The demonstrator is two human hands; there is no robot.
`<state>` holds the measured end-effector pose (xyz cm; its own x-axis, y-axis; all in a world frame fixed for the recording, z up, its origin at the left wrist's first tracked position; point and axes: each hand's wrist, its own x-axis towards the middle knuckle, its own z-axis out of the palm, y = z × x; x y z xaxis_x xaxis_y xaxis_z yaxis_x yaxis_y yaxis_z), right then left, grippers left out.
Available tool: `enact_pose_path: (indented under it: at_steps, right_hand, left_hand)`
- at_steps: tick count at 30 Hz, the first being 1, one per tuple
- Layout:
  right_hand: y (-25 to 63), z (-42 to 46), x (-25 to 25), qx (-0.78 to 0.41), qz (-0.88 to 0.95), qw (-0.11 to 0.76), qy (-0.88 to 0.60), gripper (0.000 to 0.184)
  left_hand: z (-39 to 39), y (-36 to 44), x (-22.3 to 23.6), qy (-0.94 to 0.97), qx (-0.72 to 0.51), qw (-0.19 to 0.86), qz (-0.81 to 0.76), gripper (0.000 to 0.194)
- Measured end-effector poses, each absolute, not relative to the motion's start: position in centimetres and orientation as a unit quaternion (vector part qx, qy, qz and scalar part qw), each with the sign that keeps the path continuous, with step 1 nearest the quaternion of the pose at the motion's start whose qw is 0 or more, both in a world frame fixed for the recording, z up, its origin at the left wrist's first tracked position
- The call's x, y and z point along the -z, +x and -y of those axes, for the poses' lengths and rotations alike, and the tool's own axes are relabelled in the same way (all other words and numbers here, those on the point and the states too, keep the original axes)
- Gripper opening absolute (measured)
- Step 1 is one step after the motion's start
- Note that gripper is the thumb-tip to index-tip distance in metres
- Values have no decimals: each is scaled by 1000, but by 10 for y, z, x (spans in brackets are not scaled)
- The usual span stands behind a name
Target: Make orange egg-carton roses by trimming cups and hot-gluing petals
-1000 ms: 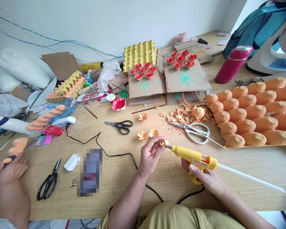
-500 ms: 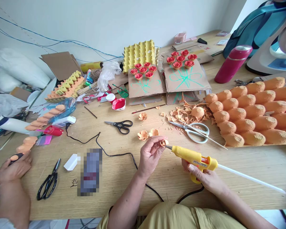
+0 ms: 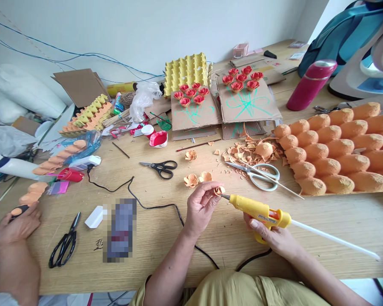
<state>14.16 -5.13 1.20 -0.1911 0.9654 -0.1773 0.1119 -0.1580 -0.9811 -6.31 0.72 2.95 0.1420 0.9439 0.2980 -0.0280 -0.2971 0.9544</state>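
Between the fingertips of my left hand (image 3: pixel 201 210) is a small rolled egg-carton flower piece (image 3: pixel 219 191), pinched upright. My right hand (image 3: pixel 271 233) wraps the handle of a yellow hot glue gun (image 3: pixel 255 209), with a white glue stick (image 3: pixel 335 240) poking out of its back end. The gun's metal nozzle meets or nearly meets the flower piece; I cannot tell which. Just beyond my left hand lie orange petal cups (image 3: pixel 190 180), and one more flower cup (image 3: pixel 191 155) sits farther back. White-handled scissors (image 3: pixel 263 176) rest beyond the gun, beside orange carton scraps (image 3: pixel 239 153).
An orange egg tray (image 3: pixel 338 157) covers the right side. Red flowers (image 3: pixel 190 92) stand on cardboard (image 3: pixel 194 119) at the back. Black-handled scissors (image 3: pixel 162 168), shears (image 3: pixel 65 244) and a pink bottle (image 3: pixel 311 85) lie around. A co-worker's hands (image 3: pixel 17 225) hold carton pieces at left.
Almost nothing differs. The glue gun and flower piece stay in the same place, and the whole view has shifted very slightly.
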Motion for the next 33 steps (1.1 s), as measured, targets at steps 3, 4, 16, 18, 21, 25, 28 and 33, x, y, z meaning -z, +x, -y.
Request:
enact_pose_path:
  at_steps: [3, 4, 16, 18, 21, 25, 28, 33]
  right_hand:
    - [142, 51, -12, -548, 540, 386, -510, 54]
    - [142, 51, -11, -542, 544, 389, -509, 53]
    - [144, 52, -3, -465, 602, 416, -498, 45]
    - [145, 52, 0, -431, 624, 424, -496, 41]
    - [145, 51, 1, -367, 655, 439, -493, 34]
    - [141, 49, -5, -291, 696, 460, -469, 30]
    - [138, 46, -10, -249, 714, 468, -457, 31]
    - [138, 44, -14, -289, 725, 436, -448, 36]
  left_hand:
    - [-7, -63, -29, 602, -537, 457, -376, 21]
    - [-7, -63, -29, 600, -537, 459, -375, 21]
    - [-7, -62, -29, 575, -543, 484, -376, 20]
    - [-7, -63, -29, 576, -544, 482, -373, 20]
    - [-7, -63, -28, 581, -546, 477, -371, 20]
    - [-6, -63, -28, 586, -550, 464, -372, 20]
    - [-6, -63, -27, 595, -547, 449, -380, 21]
    - [-8, -65, -24, 616, -545, 428, -374, 23]
